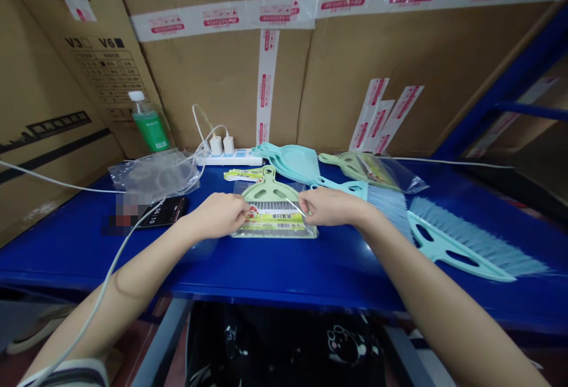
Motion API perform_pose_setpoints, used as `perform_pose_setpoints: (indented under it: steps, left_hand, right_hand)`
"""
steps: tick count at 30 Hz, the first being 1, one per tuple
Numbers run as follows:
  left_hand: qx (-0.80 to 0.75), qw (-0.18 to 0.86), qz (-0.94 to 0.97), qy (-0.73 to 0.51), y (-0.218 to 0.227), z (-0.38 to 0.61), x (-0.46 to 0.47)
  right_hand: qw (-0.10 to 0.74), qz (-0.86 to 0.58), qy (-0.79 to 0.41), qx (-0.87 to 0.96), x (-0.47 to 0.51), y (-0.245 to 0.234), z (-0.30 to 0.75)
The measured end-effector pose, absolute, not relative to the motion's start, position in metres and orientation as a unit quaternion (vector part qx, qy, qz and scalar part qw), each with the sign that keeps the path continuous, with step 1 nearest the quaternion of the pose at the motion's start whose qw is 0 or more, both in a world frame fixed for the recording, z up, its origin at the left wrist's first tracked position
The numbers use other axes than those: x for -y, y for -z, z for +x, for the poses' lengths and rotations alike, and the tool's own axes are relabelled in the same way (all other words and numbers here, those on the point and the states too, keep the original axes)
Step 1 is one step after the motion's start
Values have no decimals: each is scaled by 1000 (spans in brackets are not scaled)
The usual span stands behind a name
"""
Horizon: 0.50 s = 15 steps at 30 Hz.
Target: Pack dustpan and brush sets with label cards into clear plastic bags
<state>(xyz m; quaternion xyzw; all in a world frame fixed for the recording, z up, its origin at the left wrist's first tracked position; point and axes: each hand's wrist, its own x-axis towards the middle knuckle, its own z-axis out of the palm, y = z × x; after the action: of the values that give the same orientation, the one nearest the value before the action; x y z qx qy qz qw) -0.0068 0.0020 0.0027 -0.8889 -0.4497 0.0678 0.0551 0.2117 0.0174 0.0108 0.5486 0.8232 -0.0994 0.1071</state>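
Note:
A clear plastic packet (275, 224) lies on the blue shelf (266, 268), holding a green dustpan set with a printed label card. My left hand (219, 214) pinches the packet's left edge with closed fingers. At the packet's right edge, my right hand (331, 206) is closed in the same way. The green dustpan handle (268, 174) pokes out at the far end of the packet.
Teal dustpans (295, 161) are stacked behind the packet, with teal brushes (461, 239) to the right and another bagged green set (373, 168). On the left lie a heap of clear bags (155, 173), a phone (162, 212), a power strip (228, 156) and a green bottle (148, 123). Cardboard boxes wall the back.

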Motion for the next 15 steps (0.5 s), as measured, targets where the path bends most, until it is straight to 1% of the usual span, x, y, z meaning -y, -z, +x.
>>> perform_pose_setpoints:
  steps: [7,15]
  left_hand:
    - [439,45,-895,-66,-3,-5,-1]
    - [435,46,-897,-67,-2,-5,-1]
  right_hand:
    - [105,558,71,-820,-18,-9,209]
    - [99,561,96,-817,-16,-11,210]
